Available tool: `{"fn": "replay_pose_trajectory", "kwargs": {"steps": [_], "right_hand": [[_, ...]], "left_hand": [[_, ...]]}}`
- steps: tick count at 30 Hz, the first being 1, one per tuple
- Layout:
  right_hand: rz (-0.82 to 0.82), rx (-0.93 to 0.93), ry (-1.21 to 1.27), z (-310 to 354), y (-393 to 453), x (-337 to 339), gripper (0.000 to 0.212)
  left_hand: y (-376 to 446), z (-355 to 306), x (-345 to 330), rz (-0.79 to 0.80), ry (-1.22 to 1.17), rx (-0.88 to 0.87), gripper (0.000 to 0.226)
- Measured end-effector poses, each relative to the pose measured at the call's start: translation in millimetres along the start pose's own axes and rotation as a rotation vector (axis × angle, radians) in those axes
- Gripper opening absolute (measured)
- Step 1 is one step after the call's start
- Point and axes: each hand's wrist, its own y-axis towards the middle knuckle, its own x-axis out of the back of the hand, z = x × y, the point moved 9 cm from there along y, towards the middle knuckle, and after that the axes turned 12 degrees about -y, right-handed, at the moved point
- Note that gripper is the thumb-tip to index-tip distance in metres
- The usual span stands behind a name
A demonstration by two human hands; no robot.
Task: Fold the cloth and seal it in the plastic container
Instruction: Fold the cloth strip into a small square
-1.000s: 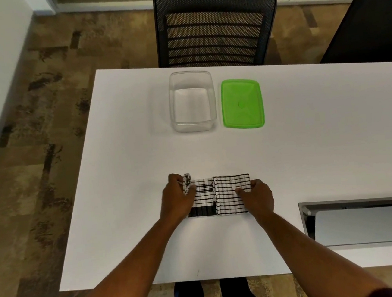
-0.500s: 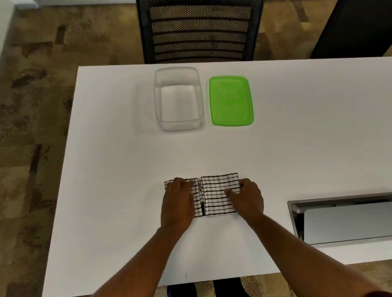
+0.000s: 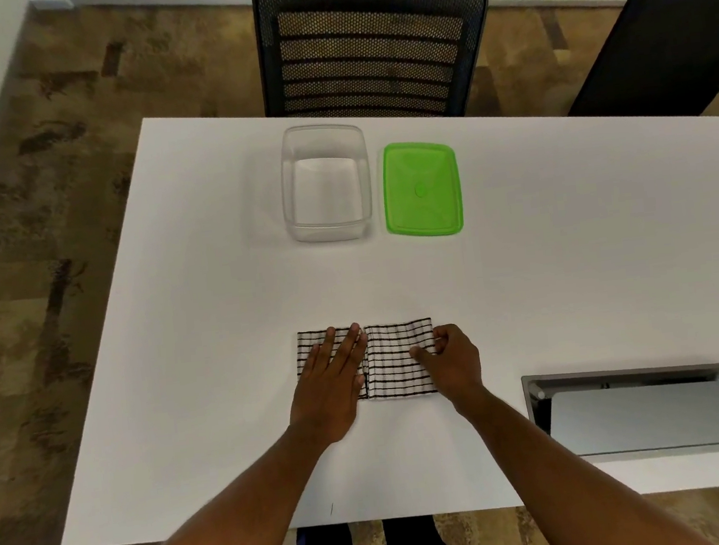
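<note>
A white cloth with black checks (image 3: 395,359) lies folded on the white table (image 3: 570,272), near its front edge. My left hand (image 3: 331,384) presses flat on the cloth's left half, fingers spread. At the cloth's right edge, my right hand (image 3: 453,362) has its fingers curled on the fabric. Farther back stands the clear plastic container (image 3: 330,231), nothing inside it. Its green lid (image 3: 422,188) lies flat just to the right of it.
A grey cable hatch (image 3: 647,413) with its flap raised sits in the table at the right front. Two black office chairs (image 3: 369,45) stand behind the far edge. Patterned carpet lies to the left.
My left hand has laid the lifted left flap down and now presses flat on it. The right hand stays at the cloth's right edge.
</note>
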Motion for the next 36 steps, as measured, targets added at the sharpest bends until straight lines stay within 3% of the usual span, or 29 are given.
{"fn": "replay_pose_trajectory", "kwargs": {"steps": [8,13,17,23,27,29,32,36], "right_hand": [[-0.005,0.238,-0.008,71.5,-25.7,-6.6,0.041],[0.048,0.251,-0.023,96.4,-40.4,-36.8,0.04],[-0.083,0.133,-0.079,81.9,-42.8,-30.1,0.051],[-0.132,-0.107,-0.018,32.9,-37.3,-9.8,0.046],[-0.133,-0.043,0.028,34.5,-29.6,11.4,0.027],[-0.087,0.05,0.053,51.0,-31.3,10.5,0.027],[0.004,0.183,0.012,79.2,-41.0,-9.9,0.032],[0.075,0.218,-0.021,95.4,-49.7,-41.0,0.032]], "left_hand": [[5.1,-15.8,-8.7,0.078,-0.032,0.065,0.065],[4.4,-17.9,4.6,0.087,-0.375,0.015,0.07],[-8.5,1.4,32.2,-0.024,-0.204,-0.085,0.062],[-17.9,-18.8,1.6,0.171,-0.043,-0.286,0.064],[-13.4,-18.2,-8.4,0.199,-0.045,-0.212,0.066],[-13.2,-19.9,-10.6,0.194,-0.046,-0.205,0.067],[-13.9,-23.3,-5.3,0.203,-0.203,-0.195,0.066],[-7.6,-12.8,24.0,0.17,-0.61,-0.081,0.066]]}}
